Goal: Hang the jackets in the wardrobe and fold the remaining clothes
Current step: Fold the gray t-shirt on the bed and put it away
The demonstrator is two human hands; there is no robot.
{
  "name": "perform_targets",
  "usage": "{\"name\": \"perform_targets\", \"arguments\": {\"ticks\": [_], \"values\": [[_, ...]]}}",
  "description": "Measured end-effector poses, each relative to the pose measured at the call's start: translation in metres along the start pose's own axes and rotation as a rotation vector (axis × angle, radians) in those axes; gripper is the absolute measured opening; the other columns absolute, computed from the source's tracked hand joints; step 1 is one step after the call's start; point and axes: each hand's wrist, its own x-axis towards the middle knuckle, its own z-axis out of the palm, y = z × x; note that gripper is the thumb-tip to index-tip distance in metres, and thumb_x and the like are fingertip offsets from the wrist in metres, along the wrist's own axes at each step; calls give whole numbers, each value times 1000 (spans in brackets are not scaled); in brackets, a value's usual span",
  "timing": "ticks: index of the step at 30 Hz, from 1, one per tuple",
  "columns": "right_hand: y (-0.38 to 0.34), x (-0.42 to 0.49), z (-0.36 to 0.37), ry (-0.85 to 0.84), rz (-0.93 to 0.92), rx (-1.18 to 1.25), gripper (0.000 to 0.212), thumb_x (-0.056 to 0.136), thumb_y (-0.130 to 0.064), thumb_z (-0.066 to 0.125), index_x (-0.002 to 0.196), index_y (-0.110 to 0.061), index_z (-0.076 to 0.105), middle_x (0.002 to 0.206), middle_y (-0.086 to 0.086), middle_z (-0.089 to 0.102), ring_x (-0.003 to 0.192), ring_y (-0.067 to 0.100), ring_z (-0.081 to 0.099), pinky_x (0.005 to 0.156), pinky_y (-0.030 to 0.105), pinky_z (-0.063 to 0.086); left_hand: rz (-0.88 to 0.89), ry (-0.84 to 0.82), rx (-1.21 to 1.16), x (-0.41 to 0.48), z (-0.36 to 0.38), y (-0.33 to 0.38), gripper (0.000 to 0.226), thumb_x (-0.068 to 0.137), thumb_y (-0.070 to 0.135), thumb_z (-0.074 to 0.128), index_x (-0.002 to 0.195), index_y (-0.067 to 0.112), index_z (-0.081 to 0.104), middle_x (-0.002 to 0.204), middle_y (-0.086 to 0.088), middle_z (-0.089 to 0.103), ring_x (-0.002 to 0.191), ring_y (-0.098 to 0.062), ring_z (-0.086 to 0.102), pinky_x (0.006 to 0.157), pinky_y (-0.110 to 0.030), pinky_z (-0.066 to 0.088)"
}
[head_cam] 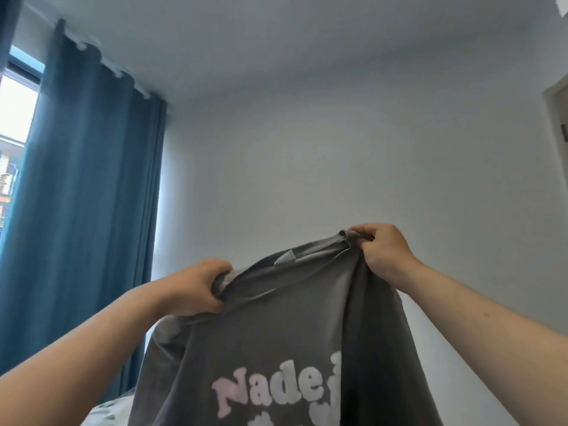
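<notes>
a person holds a grey t-shirt [276,339] up in the air in front of a pale wall [338,179]. the left hand [190,287] grips the shirt at one shoulder, its fingers [216,270] curled tight over a bunch of the cloth. the right hand [384,250] grips the other shoulder, higher up, with its fingers [364,233] clamped on the edge of the neckline, so the top edge of the shirt slopes up from left to right. both bare forearms reach up from the lower corners of the view.

the shirt hangs down between the two hands and runs out of the bottom of the view. a small pale label [284,259] shows inside the collar [316,249]. puffy lettering [270,392] in pink and white is on the side facing the camera; the first word reads roughly "made", and the rest is folded or cut off. a fold of cloth runs down from the right hand and covers part of the print.

blue curtains [83,195] hang on the left, beside a bright window [15,112]. a door frame [556,124] shows at the right edge. a bit of patterned bedding [107,410] shows low on the left, behind the shirt.
</notes>
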Motion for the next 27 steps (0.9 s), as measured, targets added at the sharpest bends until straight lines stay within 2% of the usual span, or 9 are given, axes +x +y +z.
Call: {"name": "perform_targets", "arguments": {"ticks": [4, 7, 10, 13, 16, 19, 21, 24, 27], "values": [[-4, 8, -9, 76, -22, -61, 17, 94, -2, 59, 90, -15, 70, 91, 3, 71, 90, 18, 64, 78, 23, 41, 35, 235, -5, 17, -8, 2, 6, 87, 17, 62, 92, 14, 61, 92, -2, 64, 87, -21, 58, 74, -31, 44], [-1, 8, -14, 99, -19, -66, 15, 95, -5, 56, 92, -15, 67, 90, 1, 68, 91, 21, 62, 78, 26, 40, -37, 290, -207, 22, -10, 0, 20, 96, 18, 55, 87, 6, 68, 87, -11, 70, 76, -19, 61, 74, -37, 51], [2, 4, -15, 102, -23, -90, 11, 97, -10, 56, 93, -19, 62, 94, 0, 66, 93, 21, 60, 79, 28, 39, -123, 260, -495, 22, -9, -1, 26, 100, 18, 51, 84, 11, 70, 71, -5, 67, 63, -15, 56, 59, -31, 45], [4, 3, -15, 128, -25, -103, 8, 98, -16, 55, 92, -20, 60, 97, 1, 65, 94, 22, 58, 77, 29, 38, -185, 191, -682, 23, -17, -1, 27, 102, 27, 49, 92, 14, 71, 79, -1, 72, 65, -15, 63, 58, -26, 46], [2, 2, -19, 152, -21, -113, 8, 98, -22, 57, 91, -20, 58, 93, -1, 63, 92, 23, 57, 75, 30, 37, -245, 263, -801, 27, -22, 2, 31, 103, 27, 47, 86, 14, 68, 80, -6, 74, 63, -16, 67, 57, -27, 51], [-2, 1, -23, 161, -43, -155, 13, 99, -27, 56, 89, -19, 57, 87, -3, 61, 88, 24, 57, 70, 31, 36, -194, 336, -736, 27, -28, 7, 33, 100, 35, 53, 79, 16, 68, 74, -2, 74, 63, -16, 70, 60, -28, 52], [-4, 1, -29, 163, -60, -190, 14, 99, -29, 55, 90, -18, 56, 87, -2, 61, 86, 24, 56, 68, 32, 36, -106, 244, -631, 20, -39, 9, 24, 90, 40, 68, 89, 16, 71, 81, 0, 76, 74, -16, 73, 64, -27, 54], [-4, -1, -41, 122, -108, -263, 14, 100, -31, 52, 92, -19, 53, 89, 1, 62, 86, 25, 55, 66, 33, 38, -77, 157, -470, 14, -57, 6, 22, 80, 22, 73, 91, 3, 68, 81, -6, 72, 76, -23, 68, 73, -34, 53], [-1, 2, -51, 112, -151, -369, 11, 101, -29, 45, 98, -21, 51, 94, 3, 61, 89, 28, 54, 74, 36, 39, -66, 222, -433, 20, -62, 7, 12, 92, 11, 63, 84, 4, 68, 75, -9, 70, 71, -19, 66, 69, -34, 53]]}}
